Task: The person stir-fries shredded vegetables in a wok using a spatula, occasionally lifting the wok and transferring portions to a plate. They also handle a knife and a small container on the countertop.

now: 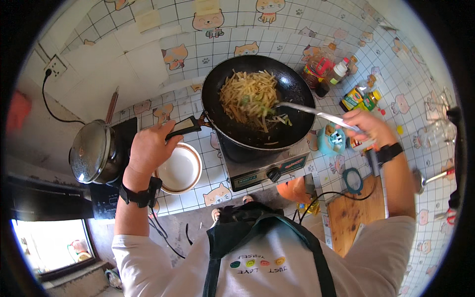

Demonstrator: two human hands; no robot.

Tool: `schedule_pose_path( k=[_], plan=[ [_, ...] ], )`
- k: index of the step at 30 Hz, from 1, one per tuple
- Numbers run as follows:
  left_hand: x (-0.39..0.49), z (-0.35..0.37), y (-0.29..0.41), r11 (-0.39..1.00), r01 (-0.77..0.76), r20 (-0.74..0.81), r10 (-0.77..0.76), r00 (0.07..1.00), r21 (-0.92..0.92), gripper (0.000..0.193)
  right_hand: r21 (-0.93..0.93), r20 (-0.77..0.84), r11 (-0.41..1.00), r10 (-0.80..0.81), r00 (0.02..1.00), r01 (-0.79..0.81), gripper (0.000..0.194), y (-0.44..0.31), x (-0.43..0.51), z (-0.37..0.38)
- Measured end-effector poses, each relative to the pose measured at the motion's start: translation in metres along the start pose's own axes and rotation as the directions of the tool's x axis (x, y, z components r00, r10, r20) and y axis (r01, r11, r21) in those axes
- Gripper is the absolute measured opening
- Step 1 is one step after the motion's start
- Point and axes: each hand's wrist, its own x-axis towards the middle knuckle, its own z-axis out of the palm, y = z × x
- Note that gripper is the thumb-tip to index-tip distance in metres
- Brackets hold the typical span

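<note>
A black wok (297, 126) sits on a gas stove (256, 167). Its handle (183, 127) is in the grip of my left hand (151, 144). My right hand (369, 128) is closed around a metal spatula (319, 112), whose head is in or against the food, mostly hidden. Pale shredded vegetables, perhaps potato (246, 94), with some green pieces, lie heaped in the left and middle part of the wok. Just below my left hand stands a white bowl (179, 169) with a brown rim band; its inside shows no food.
A lidded pot (91, 152) stands at the left on a black cooktop (107, 204). Sauce bottles (352, 98) line the back right. Near my right hand are a light-blue container (331, 139) and a teal ring-shaped item (352, 181). A wooden board (350, 211) lies lower right, with a black cable across it.
</note>
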Motion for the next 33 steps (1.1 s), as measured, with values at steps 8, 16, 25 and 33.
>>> schedule_pose_path(
  k=[8, 16, 25, 33],
  plan=[
    [0.003, 0.000, -0.002, 1.000, 0.017, -0.008, -0.017, 1.000, -0.024, 0.032, -0.254, 0.016, 0.906, -0.345, 0.938, 0.338, 0.011, 0.024, 0.023, 0.029],
    [0.002, 0.000, -0.003, 0.999, 0.035, 0.007, -0.035, 0.999, -0.016, 0.033, -0.218, -0.086, 0.932, -0.314, 0.945, 0.290, 0.015, -0.004, -0.030, 0.034],
    [0.002, 0.004, -0.004, 0.999, 0.004, -0.031, -0.006, 0.999, -0.052, 0.033, -0.597, -0.043, 0.750, -0.386, 0.922, 0.286, 0.016, -0.035, -0.032, 0.073],
    [0.001, -0.002, -0.002, 0.999, 0.023, 0.017, -0.022, 1.000, -0.040, 0.031, -0.846, -0.292, 0.529, -0.553, 0.780, 0.058, 0.026, -0.040, -0.077, 0.047]
  ],
)
